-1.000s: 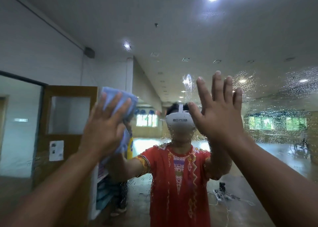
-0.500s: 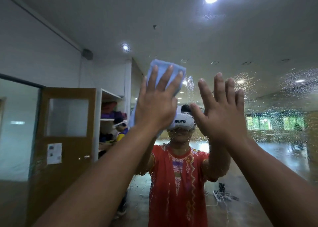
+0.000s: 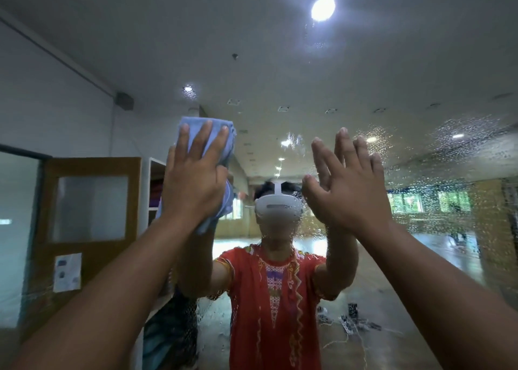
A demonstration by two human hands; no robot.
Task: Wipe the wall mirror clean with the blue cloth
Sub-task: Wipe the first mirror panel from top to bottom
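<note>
Both arms are raised in front of the wall mirror (image 3: 364, 61), which fills the whole view. The left hand (image 3: 193, 184) is up at head height with its palm turned to the glass. Its fingers (image 3: 206, 137) are straight and a little spread, pressing the blue cloth (image 3: 208, 127) flat against the mirror. The cloth is bunched, showing above the fingertips and hanging out below the palm on the thumb side.

The right hand (image 3: 350, 195) is lifted just beside it, well to the right and holding nothing. Its fingers are straight, close together and pointing up, with the thumb out to the left. The palm faces the glass, though I cannot tell whether it touches.

Water droplets (image 3: 462, 145) speckle the glass thickly to the right of the right hand and more thinly lower down. In the reflection, between the two arms, stands the person in a red patterned shirt (image 3: 274, 299) wearing a white headset (image 3: 279, 209). The right hand partly covers the headset's edge.

Reflected to the left are a wooden door (image 3: 89, 167) with a paper notice (image 3: 67, 271) and a white shelf (image 3: 155, 190) behind the left arm. A ceiling light (image 3: 323, 8) glares at the top, and cables (image 3: 356, 324) lie on the floor.
</note>
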